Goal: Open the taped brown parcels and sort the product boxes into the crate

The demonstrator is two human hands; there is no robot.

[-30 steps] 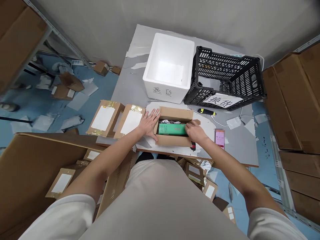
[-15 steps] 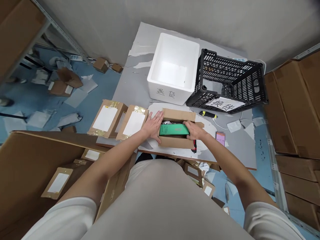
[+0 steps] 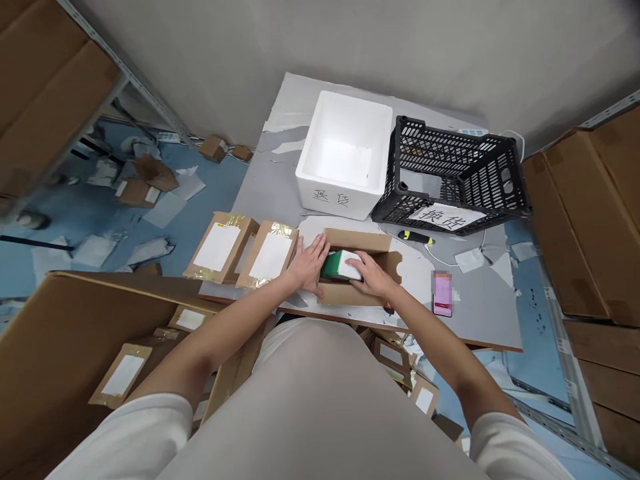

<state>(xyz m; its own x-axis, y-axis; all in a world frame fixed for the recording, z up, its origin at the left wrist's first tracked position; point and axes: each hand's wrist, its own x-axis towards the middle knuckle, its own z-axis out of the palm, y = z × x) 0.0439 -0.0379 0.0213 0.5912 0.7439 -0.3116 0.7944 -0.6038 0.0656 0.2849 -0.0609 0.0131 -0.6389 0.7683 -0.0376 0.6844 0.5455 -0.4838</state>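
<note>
An open cardboard box (image 3: pixel 356 295) lies in front of me on the table, its flaps folded outward. Inside it is a green box with a white end (image 3: pixel 347 265), tilted so that the white end faces up. My right hand (image 3: pixel 373 275) grips that raised end, fingers over the top. My left hand (image 3: pixel 309 265) rests with stretched fingers against the left end of the cardboard box. The lower part of the green box is hidden inside. Just right of the carton, a red-and-black tool (image 3: pixel 389 309) shows only in part beneath my right forearm.
Behind stand a white foam box (image 3: pixel 333 202) and a black plastic crate (image 3: pixel 450 193). Two taped parcels (image 3: pixel 219 248) (image 3: pixel 271 255) sit at left. A yellow-and-black cutter (image 3: pixel 416 237) and a phone (image 3: pixel 443 293) lie at right. A large carton (image 3: pixel 65 333) stands beside the table.
My right hand has raised the right end of the green box, which lay flat, so it now tilts with its white end showing. My left hand stays at the carton's left end.
</note>
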